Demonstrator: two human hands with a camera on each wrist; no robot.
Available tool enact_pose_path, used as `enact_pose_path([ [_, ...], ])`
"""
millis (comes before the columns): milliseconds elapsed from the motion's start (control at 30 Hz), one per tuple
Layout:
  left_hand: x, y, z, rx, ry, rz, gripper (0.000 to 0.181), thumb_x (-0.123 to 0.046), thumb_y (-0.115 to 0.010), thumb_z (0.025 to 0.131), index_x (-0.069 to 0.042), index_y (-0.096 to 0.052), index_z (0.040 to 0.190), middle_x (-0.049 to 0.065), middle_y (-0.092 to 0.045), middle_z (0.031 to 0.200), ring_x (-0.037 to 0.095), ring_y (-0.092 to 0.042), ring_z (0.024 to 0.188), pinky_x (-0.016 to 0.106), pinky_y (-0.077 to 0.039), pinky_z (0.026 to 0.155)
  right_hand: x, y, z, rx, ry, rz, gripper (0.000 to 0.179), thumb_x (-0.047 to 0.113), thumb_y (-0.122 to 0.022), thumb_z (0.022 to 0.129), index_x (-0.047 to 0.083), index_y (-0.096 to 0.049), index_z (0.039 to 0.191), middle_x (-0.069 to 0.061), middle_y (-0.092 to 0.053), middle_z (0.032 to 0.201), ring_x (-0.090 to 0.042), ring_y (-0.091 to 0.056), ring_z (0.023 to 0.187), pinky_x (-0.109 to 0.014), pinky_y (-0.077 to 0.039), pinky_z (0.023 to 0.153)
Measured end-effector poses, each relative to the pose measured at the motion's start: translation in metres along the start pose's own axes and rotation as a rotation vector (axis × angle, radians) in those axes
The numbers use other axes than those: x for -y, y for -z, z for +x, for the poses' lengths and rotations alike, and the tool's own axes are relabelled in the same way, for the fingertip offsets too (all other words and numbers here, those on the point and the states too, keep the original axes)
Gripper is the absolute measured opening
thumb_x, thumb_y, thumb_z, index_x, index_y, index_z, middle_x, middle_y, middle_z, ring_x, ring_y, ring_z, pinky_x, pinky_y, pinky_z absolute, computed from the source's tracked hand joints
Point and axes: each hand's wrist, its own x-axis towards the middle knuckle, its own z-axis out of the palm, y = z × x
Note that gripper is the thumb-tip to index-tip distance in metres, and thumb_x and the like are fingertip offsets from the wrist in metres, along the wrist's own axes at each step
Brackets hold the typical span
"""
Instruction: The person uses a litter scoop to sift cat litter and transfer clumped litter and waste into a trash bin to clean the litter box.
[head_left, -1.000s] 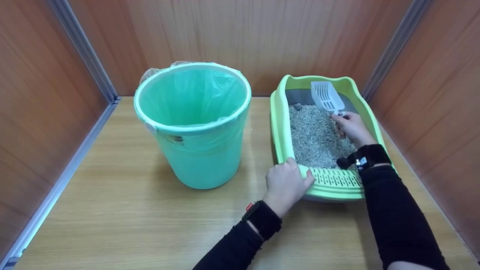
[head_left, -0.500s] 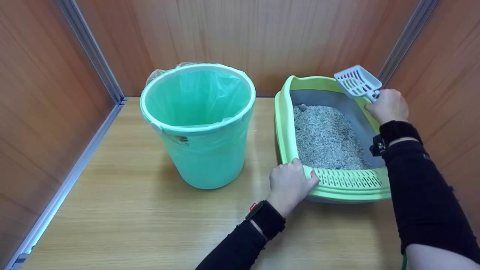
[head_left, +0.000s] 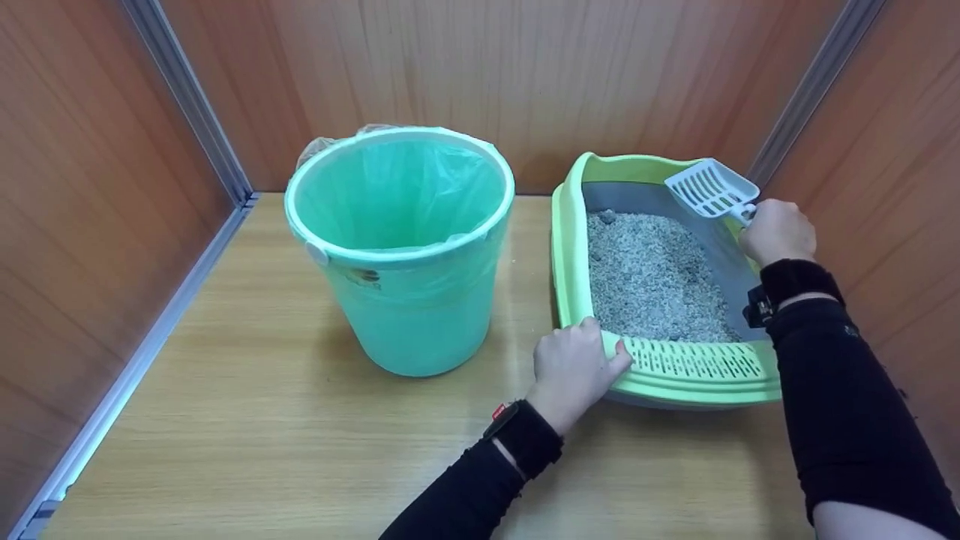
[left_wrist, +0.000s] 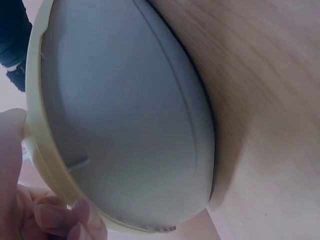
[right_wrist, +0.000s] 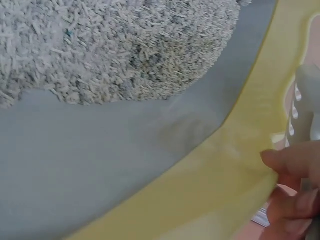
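Note:
A light green litter box with a grey base holds grey granular litter. My left hand grips its front left corner. In the left wrist view, the curled fingers lie against the rim, beside the grey base. At the box's back right edge, my right hand holds a pale slotted litter scoop by its handle, its blade over the back right rim. The right wrist view puts that hand's fingertips at the yellowish-looking rim; the handle is mostly hidden there.
A teal bin lined with a thin plastic bag stands left of the box. Wooden panels rise at the back and both sides. Bare wooden surface extends in front of the bin.
My right hand has carried the scoop from above the litter to the right rim, then lowered it slightly. Grey base shows along the litter's right side. My left hand stays at its corner.

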Motion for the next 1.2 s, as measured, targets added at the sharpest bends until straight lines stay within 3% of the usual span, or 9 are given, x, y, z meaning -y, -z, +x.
enact_pose_path([
  [300, 0.026, 0.009, -0.006, 0.045, 0.009, -0.072, 0.046, -0.056, -0.064, 0.097, -0.02, -0.054, 0.069, -0.012, -0.023, 0.054, 0.005, -0.024, 0.043, 0.022, -0.017, 0.039, 0.001, 0.011, -0.014, 0.076, 0.038, 0.004, 0.014, 0.009, -0.061, 0.09, -0.004, -0.058, 0.086, -0.015, -0.052, 0.078, -0.036, -0.052, 0.069, -0.043, -0.039, 0.057],
  [533, 0.047, 0.014, -0.004, 0.018, 0.001, -0.072, 0.044, -0.05, -0.069, 0.096, -0.017, -0.057, 0.07, -0.011, -0.02, 0.054, 0.006, -0.021, 0.045, 0.023, -0.016, 0.043, 0.007, 0.019, -0.023, 0.118, 0.041, 0.023, 0.021, 0.016, -0.066, 0.091, -0.004, -0.06, 0.09, -0.014, -0.053, 0.079, -0.033, -0.053, 0.069, -0.041, -0.04, 0.057],
  [767, 0.071, 0.016, 0.003, 0.12, 0.065, -0.171, 0.039, -0.044, -0.066, 0.101, -0.008, -0.069, 0.088, -0.007, -0.036, 0.055, 0.009, -0.033, 0.044, 0.023, -0.025, 0.04, 0.026, 0.018, -0.026, 0.121, 0.034, -0.018, 0.012, 0.01, -0.061, 0.089, 0.002, -0.053, 0.083, -0.015, -0.052, 0.08, -0.034, -0.053, 0.07, -0.044, -0.042, 0.059],
  [933, 0.086, 0.017, 0.006, 0.139, 0.107, -0.245, 0.038, -0.041, -0.067, 0.103, -0.004, -0.069, 0.098, -0.005, -0.043, 0.057, 0.01, -0.041, 0.044, 0.024, -0.032, 0.04, 0.033, 0.017, -0.029, 0.126, 0.078, -0.027, 0.011, 0.009, -0.06, 0.086, 0.004, -0.051, 0.082, -0.015, -0.052, 0.08, -0.034, -0.053, 0.069, -0.044, -0.042, 0.057],
  [1200, 0.102, 0.018, 0.009, 0.128, 0.168, -0.197, 0.042, -0.044, -0.065, 0.106, -0.003, -0.064, 0.095, -0.005, -0.041, 0.058, 0.012, -0.045, 0.048, 0.028, -0.037, 0.044, 0.039, 0.014, -0.045, 0.1, 0.128, 0.003, 0.017, 0.013, -0.064, 0.087, 0.0, -0.054, 0.089, -0.02, -0.056, 0.084, -0.037, -0.055, 0.071, -0.045, -0.042, 0.057],
])
